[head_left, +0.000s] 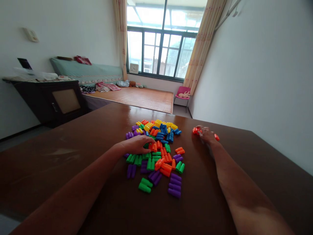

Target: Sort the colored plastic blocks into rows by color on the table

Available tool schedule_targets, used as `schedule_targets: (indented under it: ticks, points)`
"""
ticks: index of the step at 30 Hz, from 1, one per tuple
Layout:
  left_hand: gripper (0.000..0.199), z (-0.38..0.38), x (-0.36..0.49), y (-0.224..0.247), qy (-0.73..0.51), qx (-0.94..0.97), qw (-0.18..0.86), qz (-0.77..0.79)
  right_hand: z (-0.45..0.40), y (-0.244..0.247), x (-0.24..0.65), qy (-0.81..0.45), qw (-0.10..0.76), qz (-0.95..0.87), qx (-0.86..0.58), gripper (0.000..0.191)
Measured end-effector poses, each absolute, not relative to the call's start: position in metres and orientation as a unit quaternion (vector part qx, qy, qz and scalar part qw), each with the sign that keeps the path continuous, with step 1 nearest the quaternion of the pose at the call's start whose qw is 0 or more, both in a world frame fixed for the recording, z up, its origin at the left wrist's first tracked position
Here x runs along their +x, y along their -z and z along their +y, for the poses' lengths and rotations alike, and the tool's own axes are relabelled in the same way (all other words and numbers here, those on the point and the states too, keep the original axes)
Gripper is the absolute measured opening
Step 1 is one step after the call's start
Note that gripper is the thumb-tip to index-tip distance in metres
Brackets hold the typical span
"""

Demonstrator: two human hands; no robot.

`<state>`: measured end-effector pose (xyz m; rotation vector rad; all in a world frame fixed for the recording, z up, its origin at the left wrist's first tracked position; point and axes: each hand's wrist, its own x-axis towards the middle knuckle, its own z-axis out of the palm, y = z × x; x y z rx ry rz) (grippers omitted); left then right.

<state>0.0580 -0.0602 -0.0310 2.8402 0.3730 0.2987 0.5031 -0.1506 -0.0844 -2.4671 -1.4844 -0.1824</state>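
Presently, your left hand point(138, 144) is nearer the orange block point(154, 147) just right of its fingertips, long axis running roughly away from you, your right hand point(206, 134) being at other orange pieces point(195, 130); whether either hand's fingers are clamped, cannot tell.

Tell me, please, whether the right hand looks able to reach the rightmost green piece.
Probably yes: only bare tabletop seems to lie between the right hand and the green piece.
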Motion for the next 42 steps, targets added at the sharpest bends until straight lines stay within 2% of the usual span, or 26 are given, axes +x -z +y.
schedule_targets:
  ticks: [4, 6, 8, 11, 13, 15, 19, 23, 26, 29, 33, 37, 42]
  points:
    - [0.036, -0.06, 0.059, 0.031, -0.126, 0.972, 0.143, 0.134, -0.156, 0.077, 0.499, 0.089, 0.142, -0.523, -0.835, 0.046]
    - [0.041, -0.06, 0.06, 0.031, -0.151, 0.965, 0.156, 0.145, -0.155, 0.062, 0.486, 0.127, 0.188, -0.527, -0.819, 0.048]
    - [0.044, -0.062, 0.063, 0.032, -0.175, 0.957, 0.173, 0.154, -0.15, 0.042, 0.46, 0.114, 0.263, -0.549, -0.785, 0.042]
    - [0.044, -0.066, 0.069, 0.032, -0.216, 0.946, 0.19, 0.151, -0.143, 0.014, 0.399, -0.059, 0.333, -0.674, -0.657, 0.036]
    - [0.042, -0.069, 0.073, 0.032, -0.252, 0.938, 0.19, 0.146, -0.143, 0.005, 0.355, -0.176, 0.313, -0.746, -0.561, 0.04]
    - [0.044, -0.071, 0.076, 0.033, -0.282, 0.928, 0.193, 0.149, -0.145, 0.004, 0.32, -0.224, 0.297, -0.774, -0.513, 0.046]
    - [0.047, -0.071, 0.081, 0.036, -0.311, 0.911, 0.214, 0.168, -0.149, 0.013, 0.288, -0.188, 0.317, -0.783, -0.501, 0.048]
    - [0.05, -0.07, 0.083, 0.039, -0.315, 0.905, 0.231, 0.169, -0.141, 0.017, 0.298, -0.175, 0.324, -0.79, -0.491, 0.046]
    - [0.057, -0.07, 0.082, 0.037, -0.306, 0.914, 0.214, 0.159, -0.135, 0.017, 0.346, -0.142, 0.364, -0.741, -0.546, 0.046]
    - [0.051, -0.069, 0.08, 0.035, -0.305, 0.919, 0.193, 0.159, -0.143, 0.024, 0.426, -0.042, 0.416, -0.62, -0.664, 0.048]
    - [0.048, -0.067, 0.08, 0.036, -0.306, 0.921, 0.181, 0.161, -0.172, 0.051, 0.518, 0.084, 0.341, -0.5, -0.791, 0.047]
    - [0.047, -0.066, 0.08, 0.038, -0.293, 0.925, 0.177, 0.162, -0.184, 0.074, 0.542, 0.07, 0.271, -0.486, -0.828, 0.044]
    - [0.043, -0.065, 0.078, 0.039, -0.28, 0.929, 0.18, 0.162, -0.166, 0.081, 0.535, 0.07, 0.171, -0.48, -0.858, 0.046]
